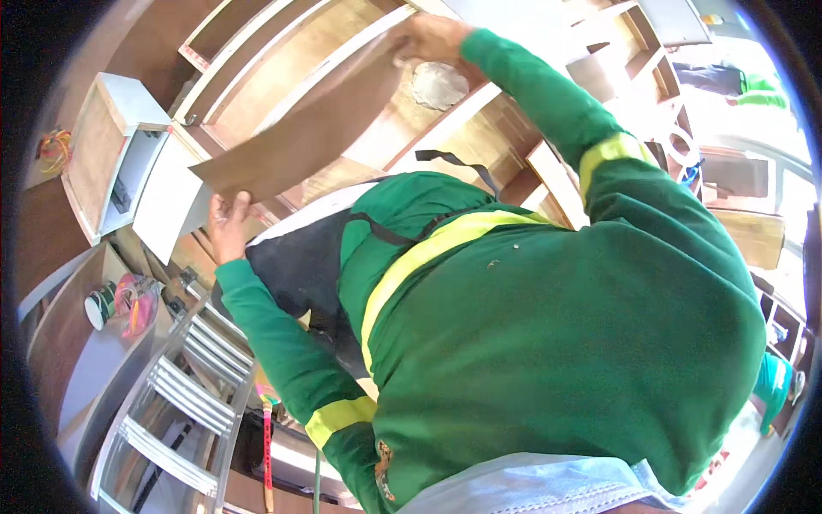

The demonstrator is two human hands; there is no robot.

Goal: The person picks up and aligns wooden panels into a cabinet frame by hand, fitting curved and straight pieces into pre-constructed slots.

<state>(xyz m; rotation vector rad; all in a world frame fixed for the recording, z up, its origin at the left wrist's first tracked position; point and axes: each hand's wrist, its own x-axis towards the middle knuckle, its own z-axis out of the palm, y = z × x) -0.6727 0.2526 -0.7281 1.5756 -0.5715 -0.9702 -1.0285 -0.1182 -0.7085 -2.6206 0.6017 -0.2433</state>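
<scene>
A thin brown sheet [300, 141], long and slightly curved like a strip of laminate, slants across in front of me. My right hand [432, 38] grips its far end, with the arm stretched forward. At the near left end, my left hand [229, 227] pinches the lower edge between thumb and fingers. Beneath the sheet lies a wooden cabinet frame [257, 81] with long pale rails and board panels. A white roundish thing [439, 86] sits on the frame close to my right hand; its kind is unclear.
A white-sided wooden box [98, 158] and a white panel [171, 206] stand at the left. An aluminium ladder [175, 394] is at the lower left, near a pink bundle [139, 300]. Open shelving [634, 51] stands far right. Other people in green [762, 90] are at the right rim.
</scene>
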